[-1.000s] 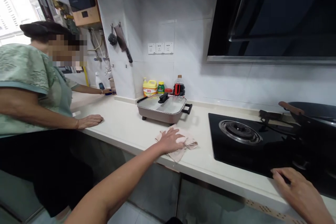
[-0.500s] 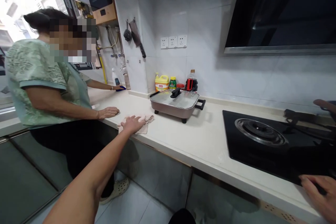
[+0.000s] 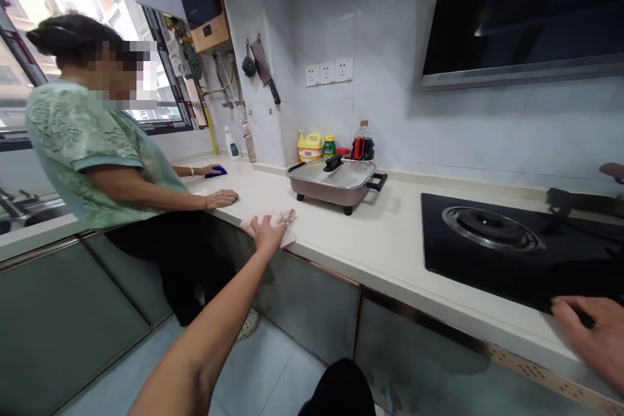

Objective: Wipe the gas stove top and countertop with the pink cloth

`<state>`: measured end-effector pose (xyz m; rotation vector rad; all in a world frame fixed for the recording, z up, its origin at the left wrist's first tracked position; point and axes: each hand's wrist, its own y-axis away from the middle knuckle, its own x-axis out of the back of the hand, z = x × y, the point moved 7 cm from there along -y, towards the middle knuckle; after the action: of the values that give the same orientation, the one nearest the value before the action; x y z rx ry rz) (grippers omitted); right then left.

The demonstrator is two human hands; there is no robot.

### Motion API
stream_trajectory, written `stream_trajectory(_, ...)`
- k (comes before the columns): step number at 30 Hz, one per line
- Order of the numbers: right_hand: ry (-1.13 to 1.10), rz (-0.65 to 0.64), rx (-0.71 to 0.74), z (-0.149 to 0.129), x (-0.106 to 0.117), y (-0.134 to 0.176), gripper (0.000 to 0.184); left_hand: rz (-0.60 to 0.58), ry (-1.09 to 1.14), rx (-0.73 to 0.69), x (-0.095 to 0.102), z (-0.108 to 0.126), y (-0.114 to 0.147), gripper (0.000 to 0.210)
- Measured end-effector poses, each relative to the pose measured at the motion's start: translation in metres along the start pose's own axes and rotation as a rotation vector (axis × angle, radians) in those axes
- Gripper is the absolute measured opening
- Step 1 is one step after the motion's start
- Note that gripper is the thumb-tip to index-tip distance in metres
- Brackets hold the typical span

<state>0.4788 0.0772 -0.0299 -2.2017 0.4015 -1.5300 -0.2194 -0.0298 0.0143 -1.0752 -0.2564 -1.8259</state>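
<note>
White-tiled kitchen wall (image 3: 322, 110) behind a long cream worktop (image 3: 380, 234), seen from the viewpoint of a person standing at it. The person's left hand (image 3: 267, 234) reaches out to the worktop's front edge, its grip closed over a bunched pale pink cloth (image 3: 287, 238) that lies on the surface, in front of and to the left of a rectangular electric pan (image 3: 331, 193). The pan stands on short black feet, its glass lid (image 3: 358, 172) on. At the far right, the right hand (image 3: 592, 331) is at the front edge of a black hob (image 3: 487, 264); its fingers curl loosely, and whether that grip holds anything cannot be told. Behind the pan, near the wall, are a yellow detergent jug (image 3: 310, 146), a green bottle (image 3: 329, 145), a red-lidded jar (image 3: 343, 152) and a bottle of dark liquid (image 3: 363, 143). A cleaver (image 3: 264, 68) hangs on the wall's projecting pillar. To the left, a co-worker in a pale green patterned shirt (image 3: 102, 133) has one hand on a blue cloth (image 3: 216, 171) and the other flat on the worktop, near the pink cloth
</note>
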Motion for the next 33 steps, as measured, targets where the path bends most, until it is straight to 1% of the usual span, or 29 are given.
stream_trajectory(3, -0.018, -0.054, -0.074, -0.014, 0.008, 0.003, 0.047, -0.049, 0.012, -0.014, -0.010, 0.016, 0.032, 0.066)
stream_trajectory(6, -0.015, -0.056, -0.050, -0.027, 0.012, 0.003, 0.048, -0.104, 0.024, -0.043, -0.024, 0.035, 0.070, 0.068)
stream_trajectory(9, 0.001, -0.062, -0.035, -0.031, 0.012, 0.005, 0.049, -0.174, 0.060, -0.081, -0.038, 0.053, 0.107, 0.071)
stream_trajectory(11, -0.008, -0.071, -0.030, -0.030, 0.011, 0.007, 0.051, -0.217, 0.103, -0.109, -0.044, 0.061, 0.124, 0.071)
stream_trajectory(13, -0.035, -0.071, -0.027, -0.027, 0.009, 0.007, 0.050, -0.237, 0.152, -0.122, -0.045, 0.063, 0.131, 0.065)
stream_trajectory(14, -0.051, -0.065, -0.023, -0.025, 0.008, 0.006, 0.049, -0.236, 0.174, -0.118, -0.044, 0.062, 0.129, 0.061)
stream_trajectory(16, -0.075, -0.049, -0.014, -0.021, 0.007, 0.004, 0.043, -0.213, 0.208, -0.091, -0.040, 0.054, 0.119, 0.054)
stream_trajectory(19, -0.082, -0.033, -0.007, -0.018, 0.005, 0.004, 0.040, -0.157, 0.242, -0.023, -0.031, 0.034, 0.089, 0.049)
stream_trajectory(23, -0.041, -0.061, -0.035, -0.021, 0.005, 0.006, 0.045, -0.121, 0.266, 0.084, -0.018, 0.003, 0.042, 0.052)
stream_trajectory(26, -0.005, -0.075, -0.053, -0.024, 0.007, 0.007, 0.046, -0.117, 0.262, 0.159, -0.009, -0.013, 0.013, 0.058)
stream_trajectory(28, 0.013, -0.069, -0.051, -0.026, 0.008, 0.008, 0.047, -0.121, 0.246, 0.194, -0.006, -0.017, 0.001, 0.066)
stream_trajectory(30, 0.027, -0.068, -0.051, -0.028, 0.010, 0.009, 0.049, -0.144, 0.218, 0.205, -0.006, -0.015, -0.005, 0.076)
stream_trajectory(31, 0.033, -0.073, -0.051, -0.029, 0.010, 0.009, 0.050, -0.164, 0.201, 0.197, -0.008, -0.011, -0.005, 0.080)
stream_trajectory(33, 0.045, -0.087, -0.061, -0.031, 0.011, 0.010, 0.050, -0.225, 0.169, 0.140, -0.012, 0.000, -0.001, 0.078)
